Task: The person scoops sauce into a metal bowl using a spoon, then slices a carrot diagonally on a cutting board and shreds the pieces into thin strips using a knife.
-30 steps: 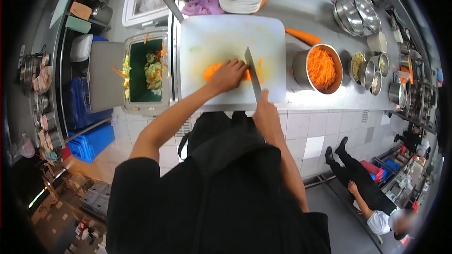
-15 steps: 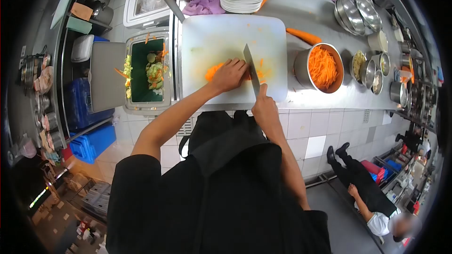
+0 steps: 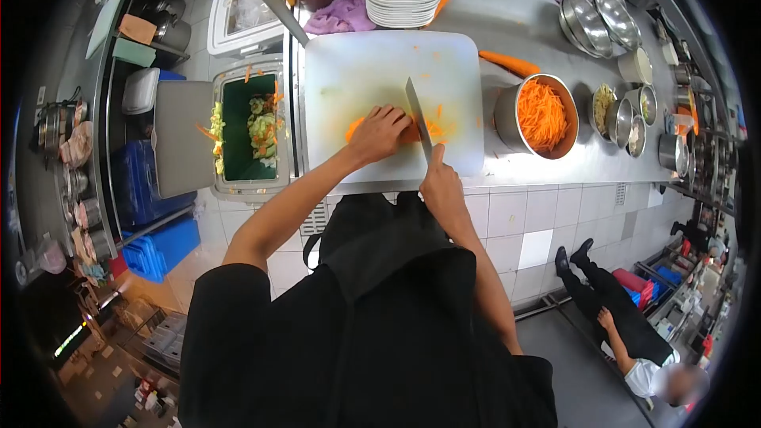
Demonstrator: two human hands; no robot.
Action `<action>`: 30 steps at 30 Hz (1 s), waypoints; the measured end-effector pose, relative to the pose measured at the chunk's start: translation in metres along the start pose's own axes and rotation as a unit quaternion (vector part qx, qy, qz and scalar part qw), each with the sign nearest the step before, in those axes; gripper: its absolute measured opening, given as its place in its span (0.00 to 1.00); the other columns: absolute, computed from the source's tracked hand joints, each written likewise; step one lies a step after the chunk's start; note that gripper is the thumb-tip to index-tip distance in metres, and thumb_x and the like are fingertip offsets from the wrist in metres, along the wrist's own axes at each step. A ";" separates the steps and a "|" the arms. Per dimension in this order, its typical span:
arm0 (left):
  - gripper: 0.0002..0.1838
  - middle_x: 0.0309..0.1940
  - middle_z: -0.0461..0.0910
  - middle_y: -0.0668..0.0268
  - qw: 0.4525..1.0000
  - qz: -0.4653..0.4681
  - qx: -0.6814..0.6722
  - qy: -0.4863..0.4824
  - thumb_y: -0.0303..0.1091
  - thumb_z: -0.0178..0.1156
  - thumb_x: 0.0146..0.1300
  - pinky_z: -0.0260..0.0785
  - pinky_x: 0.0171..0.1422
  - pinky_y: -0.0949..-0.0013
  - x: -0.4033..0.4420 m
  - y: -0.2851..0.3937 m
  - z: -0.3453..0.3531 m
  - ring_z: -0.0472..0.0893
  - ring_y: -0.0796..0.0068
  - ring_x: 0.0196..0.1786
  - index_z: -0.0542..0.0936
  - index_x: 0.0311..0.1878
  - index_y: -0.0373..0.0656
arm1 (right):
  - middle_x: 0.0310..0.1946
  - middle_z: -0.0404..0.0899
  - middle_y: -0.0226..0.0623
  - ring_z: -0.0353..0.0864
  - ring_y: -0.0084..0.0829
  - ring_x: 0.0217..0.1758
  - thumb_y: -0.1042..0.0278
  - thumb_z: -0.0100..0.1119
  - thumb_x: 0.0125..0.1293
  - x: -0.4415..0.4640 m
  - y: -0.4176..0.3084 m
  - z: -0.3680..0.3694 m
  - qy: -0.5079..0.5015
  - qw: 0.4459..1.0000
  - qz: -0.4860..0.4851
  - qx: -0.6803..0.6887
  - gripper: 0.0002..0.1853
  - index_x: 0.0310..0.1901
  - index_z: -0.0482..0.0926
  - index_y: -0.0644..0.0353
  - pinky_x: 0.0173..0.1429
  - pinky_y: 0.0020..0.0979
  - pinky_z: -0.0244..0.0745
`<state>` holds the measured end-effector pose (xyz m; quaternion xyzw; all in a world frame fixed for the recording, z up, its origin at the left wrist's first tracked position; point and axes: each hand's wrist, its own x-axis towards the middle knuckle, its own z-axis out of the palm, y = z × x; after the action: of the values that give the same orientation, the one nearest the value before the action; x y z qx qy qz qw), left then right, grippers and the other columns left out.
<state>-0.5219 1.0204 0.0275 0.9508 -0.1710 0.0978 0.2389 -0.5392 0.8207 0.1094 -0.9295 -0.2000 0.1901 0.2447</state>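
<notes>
On the white cutting board [image 3: 349, 59], my left hand [image 3: 382, 135] presses down on sliced carrot [image 3: 354, 125] with bent fingers. Orange pieces show at its left edge; the rest lies hidden under the palm. My right hand [image 3: 442, 186] grips the handle of a kitchen knife [image 3: 417, 111]. Its long blade points away from me, close beside my left fingertips. To the right of the blade lie thin carrot strips [image 3: 434, 128]. Right of the board stands a metal pot [image 3: 507, 120] filled with shredded carrot [image 3: 542, 117].
A whole carrot [image 3: 509, 62] lies behind the pot. Stacked white plates [image 3: 403, 0] and a purple cloth [image 3: 341, 14] sit behind the board. Left is an open bin [image 3: 252, 166] with vegetable scraps. Metal bowls [image 3: 587, 20] stand at right; a person [image 3: 626, 325] is beyond the aisle.
My left hand and the knife have both shifted slightly left along the carrot. The camera view has also moved a little.
</notes>
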 end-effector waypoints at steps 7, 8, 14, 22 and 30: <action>0.19 0.42 0.76 0.63 0.999 -0.003 0.036 0.008 0.27 0.60 0.54 0.66 0.55 0.62 0.003 0.005 -0.005 0.74 0.63 0.50 0.79 0.52 0.42 | 0.25 0.77 0.63 0.79 0.65 0.32 0.83 0.46 0.60 -0.014 -0.002 0.012 0.004 1.000 -0.003 0.021 0.16 0.50 0.58 0.71 0.36 0.59 0.74; 0.19 0.42 0.76 0.63 0.999 -0.006 0.036 0.012 0.27 0.60 0.54 0.66 0.55 0.62 0.005 0.004 -0.004 0.74 0.63 0.50 0.79 0.52 0.42 | 0.26 0.77 0.64 0.79 0.65 0.32 0.83 0.47 0.60 -0.002 0.000 0.014 0.001 1.000 0.009 0.009 0.17 0.50 0.58 0.71 0.37 0.59 0.73; 0.20 0.42 0.76 0.63 1.000 -0.005 0.022 0.005 0.28 0.60 0.54 0.67 0.55 0.61 0.003 0.004 -0.005 0.74 0.63 0.50 0.78 0.53 0.42 | 0.27 0.78 0.65 0.79 0.65 0.33 0.83 0.49 0.59 -0.020 -0.009 0.000 -0.032 0.999 0.034 -0.010 0.19 0.51 0.58 0.71 0.37 0.57 0.75; 0.20 0.41 0.76 0.63 0.999 0.004 0.027 0.036 0.28 0.61 0.51 0.66 0.54 0.62 0.003 0.002 0.002 0.74 0.63 0.49 0.78 0.50 0.41 | 0.27 0.77 0.65 0.80 0.64 0.33 0.84 0.47 0.59 -0.021 -0.028 -0.014 -0.040 0.997 0.067 0.001 0.17 0.50 0.59 0.71 0.38 0.58 0.74; 0.17 0.41 0.75 0.62 0.999 0.005 0.025 0.029 0.29 0.59 0.54 0.65 0.54 0.62 0.004 -0.003 0.001 0.74 0.62 0.49 0.77 0.49 0.38 | 0.26 0.77 0.64 0.79 0.65 0.32 0.83 0.49 0.59 -0.015 -0.030 -0.016 -0.027 0.999 0.017 0.021 0.20 0.53 0.58 0.74 0.37 0.57 0.74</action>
<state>-0.5165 1.0211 0.0265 0.9525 -0.1667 0.1306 0.2189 -0.5527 0.8312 0.1423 -0.9219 -0.1870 0.2232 0.2555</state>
